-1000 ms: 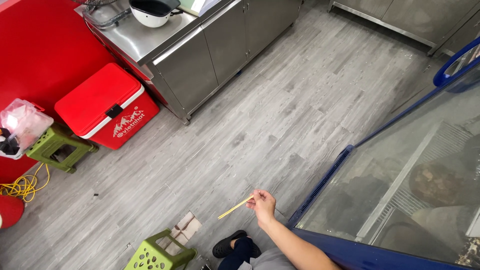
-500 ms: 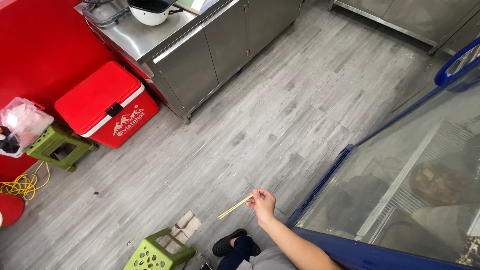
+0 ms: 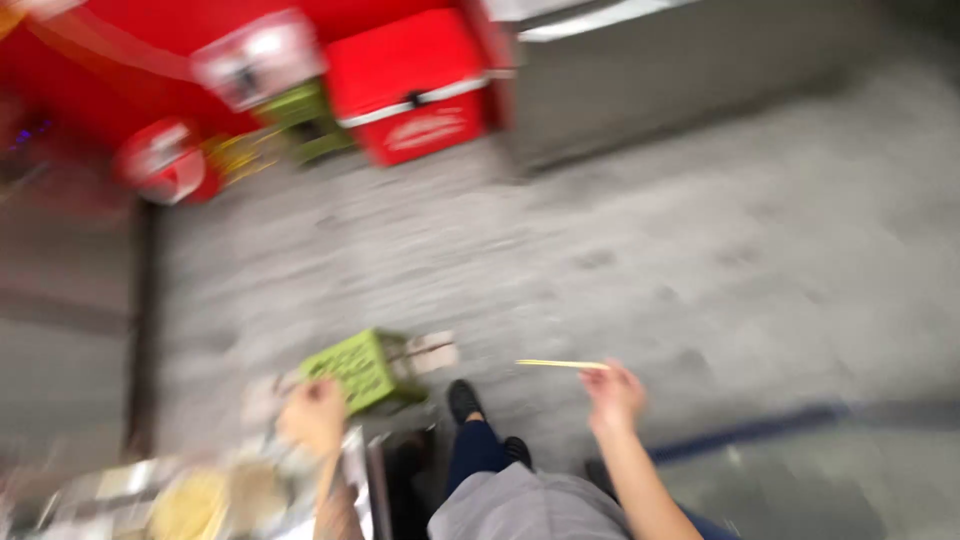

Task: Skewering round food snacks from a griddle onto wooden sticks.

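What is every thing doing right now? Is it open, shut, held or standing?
Right hand: fingers shut on the thin yellow stick, held level.
Left hand: low by the cluttered tray; too blurred to tell its grip.
Red cooler box: lid shut, on the floor.
Green stool: standing on the floor.

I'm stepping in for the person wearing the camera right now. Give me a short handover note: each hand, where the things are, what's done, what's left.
The frame is motion-blurred.
Right hand: pinches a thin pale stick, held level over the grey floor.
Left hand: raised beside the green stool, above a blurred tray of food; grip unclear.
Red cooler box stands far off by the steel cabinet.
Done: stick in hand.
Left: cannot tell from this frame.
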